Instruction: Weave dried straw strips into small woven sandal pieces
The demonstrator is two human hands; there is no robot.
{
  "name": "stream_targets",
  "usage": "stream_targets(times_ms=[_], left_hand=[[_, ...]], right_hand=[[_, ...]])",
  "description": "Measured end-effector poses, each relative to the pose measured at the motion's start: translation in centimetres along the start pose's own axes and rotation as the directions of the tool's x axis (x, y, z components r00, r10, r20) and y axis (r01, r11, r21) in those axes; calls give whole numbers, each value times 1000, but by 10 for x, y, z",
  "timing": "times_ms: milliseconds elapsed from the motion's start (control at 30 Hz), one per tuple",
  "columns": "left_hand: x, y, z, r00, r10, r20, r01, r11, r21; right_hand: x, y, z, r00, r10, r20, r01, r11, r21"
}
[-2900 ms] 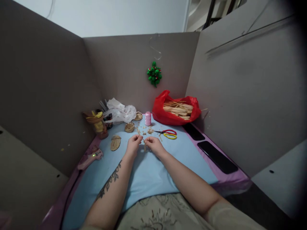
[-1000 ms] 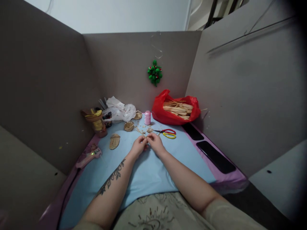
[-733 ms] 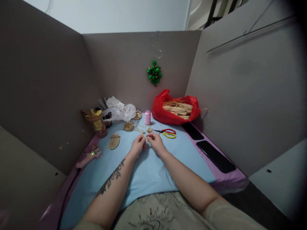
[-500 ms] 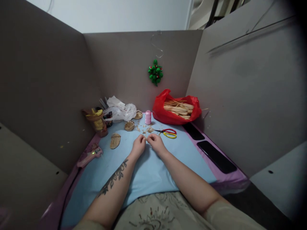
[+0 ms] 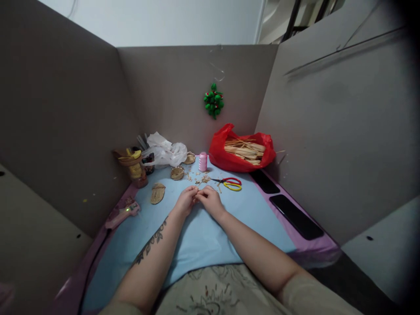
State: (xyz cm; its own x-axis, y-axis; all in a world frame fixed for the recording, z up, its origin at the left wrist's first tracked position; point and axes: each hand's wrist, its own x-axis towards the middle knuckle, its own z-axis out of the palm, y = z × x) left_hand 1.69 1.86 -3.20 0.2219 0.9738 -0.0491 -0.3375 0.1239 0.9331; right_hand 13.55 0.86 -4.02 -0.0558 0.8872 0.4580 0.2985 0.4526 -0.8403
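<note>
My left hand point(image 5: 187, 200) and my right hand point(image 5: 210, 200) meet over the blue cloth point(image 5: 206, 238), fingertips pinched together. What they hold is mostly hidden; only a tiny pale bit shows between them. Just beyond lie small straw scraps point(image 5: 205, 179) and scissors point(image 5: 229, 183) with one red and one yellow handle. A pink thread spool point(image 5: 203, 162) stands behind the scraps. To the left are a small woven basket point(image 5: 177, 173) and a flat oval woven piece point(image 5: 158, 193).
A red bag point(image 5: 218, 154) of dried straw sits at the back right, near two dark phones point(image 5: 297, 217). On the left are a pink glue gun point(image 5: 123, 215), a pot of tools point(image 5: 134, 168) and a white plastic bag point(image 5: 167, 153). Grey panels surround the table.
My left hand has shifted slightly left and turned. My right hand has moved a little left and down, its fingers now overlapping the left fingertips.
</note>
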Motion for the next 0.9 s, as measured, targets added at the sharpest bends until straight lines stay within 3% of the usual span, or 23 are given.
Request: stream_targets(times_ms=[100,200,333,433,567,733,900], left_hand=[[2,-2,0,998,58,-27,-57,998,29],[4,-4,1,986,134,-102,-120,984,131],[4,-5,3,975,199,-96,-159,934,319],[3,-3,3,958,277,-75,-211,856,472],[3,-1,0,917,395,-49,-254,676,692],[5,-5,-3,921,388,15,-264,595,759],[8,-7,-8,932,361,-10,-211,567,796]], right_hand=[[0,-4,-2,999,-41,25,41,999,11],[1,-6,-3,998,-50,-37,50,999,5],[5,2,-1,995,66,-78,-60,995,82],[8,9,0,986,167,-8,-163,973,164],[10,14,-3,981,195,-12,-192,973,131],[11,19,-2,986,165,-18,-162,980,113],[12,21,-2,987,156,-35,-155,988,21]])
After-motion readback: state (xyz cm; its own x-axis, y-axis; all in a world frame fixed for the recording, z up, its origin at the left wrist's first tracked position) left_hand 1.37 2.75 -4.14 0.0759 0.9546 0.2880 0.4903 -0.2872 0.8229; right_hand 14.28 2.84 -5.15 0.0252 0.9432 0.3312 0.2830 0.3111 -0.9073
